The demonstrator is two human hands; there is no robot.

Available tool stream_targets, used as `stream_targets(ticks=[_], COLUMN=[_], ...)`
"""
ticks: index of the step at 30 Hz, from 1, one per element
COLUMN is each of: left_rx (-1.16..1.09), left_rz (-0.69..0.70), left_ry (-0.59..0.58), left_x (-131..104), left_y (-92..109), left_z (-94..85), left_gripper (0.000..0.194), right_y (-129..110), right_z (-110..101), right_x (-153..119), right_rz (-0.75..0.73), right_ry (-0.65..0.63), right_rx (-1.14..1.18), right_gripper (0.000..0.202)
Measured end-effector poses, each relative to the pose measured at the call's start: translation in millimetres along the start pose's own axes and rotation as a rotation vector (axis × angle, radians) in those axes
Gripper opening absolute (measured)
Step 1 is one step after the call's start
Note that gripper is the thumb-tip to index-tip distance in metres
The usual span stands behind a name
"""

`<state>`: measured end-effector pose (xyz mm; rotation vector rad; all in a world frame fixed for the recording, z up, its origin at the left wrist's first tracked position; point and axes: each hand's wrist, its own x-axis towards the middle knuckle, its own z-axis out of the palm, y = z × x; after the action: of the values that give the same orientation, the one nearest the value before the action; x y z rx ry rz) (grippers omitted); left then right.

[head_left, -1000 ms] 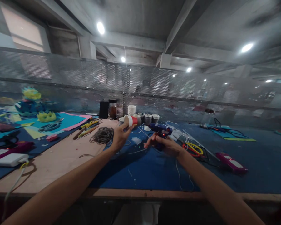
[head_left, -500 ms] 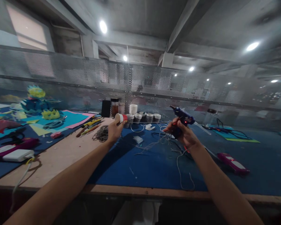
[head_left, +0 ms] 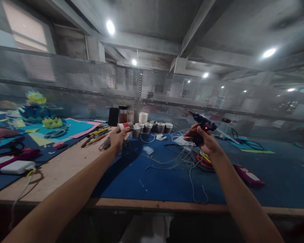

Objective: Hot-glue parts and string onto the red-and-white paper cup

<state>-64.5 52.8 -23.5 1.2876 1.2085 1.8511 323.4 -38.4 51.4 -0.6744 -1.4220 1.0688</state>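
A small paper cup (head_left: 123, 126) with a white and red band lies tipped sideways in my left hand (head_left: 118, 136), whose fingers are closed around it. Its far end looks grey, like the cord. Below that hand is a tangled coil of grey cord (head_left: 105, 144). My right hand (head_left: 207, 141) grips a dark blue hot glue gun (head_left: 202, 122), its nozzle pointing up and left and a red light lit on its body. A clear glue stick (head_left: 226, 135) sticks out of the back. Loose strands of grey cord (head_left: 164, 163) trail over the blue mat beneath my right hand.
Several grey-wrapped cups (head_left: 148, 127) stand at the back beside a stack of white cups (head_left: 143, 117) and a dark-lidded jar (head_left: 123, 115). Carving tools (head_left: 96, 136), pliers (head_left: 57, 131) and coloured paper (head_left: 83, 127) lie left. A purple device (head_left: 248, 175) sits right.
My left hand has moved slightly left with the cup, which has turned so its side shows more. My right hand has shifted right and a little lower with the glue gun.
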Motion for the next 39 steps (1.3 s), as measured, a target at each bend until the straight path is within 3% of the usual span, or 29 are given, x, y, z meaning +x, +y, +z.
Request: stream_targets(ticks=[3,8,14,19,26,39], left_rx=[-0.145,-0.275,-0.377,-0.389,-0.386,-0.37], left_rz=[-0.042,-0.087,-0.158,-0.178,-0.141,-0.132], left_ry=[-0.068,-0.201,-0.396,-0.47,-0.475,-0.41], left_x=[-7,-26,-53,-67,-74,-74], left_y=[4,15,26,30,27,29], left_z=[12.5,31.1,42.0,46.3,48.1,52.5], left_gripper=[0.045,0.042,0.039,0.034,0.036,0.036], right_y=[7,25,42,62,67,80], right_z=[4,12,54,79,86,84], right_x=[5,15,10,-7,-27,-26], right_rz=[0.016,-0.251,-0.02,-0.016,-0.061,-0.204], right_ry=[-0.004,0.349,0.14,0.059,0.047,0.067], right_rx=[-0.154,-0.489,-0.386,-0.483,-0.573,-0.803], right_gripper=[0.042,0.046,0.042,0.041,0.034,0.042])
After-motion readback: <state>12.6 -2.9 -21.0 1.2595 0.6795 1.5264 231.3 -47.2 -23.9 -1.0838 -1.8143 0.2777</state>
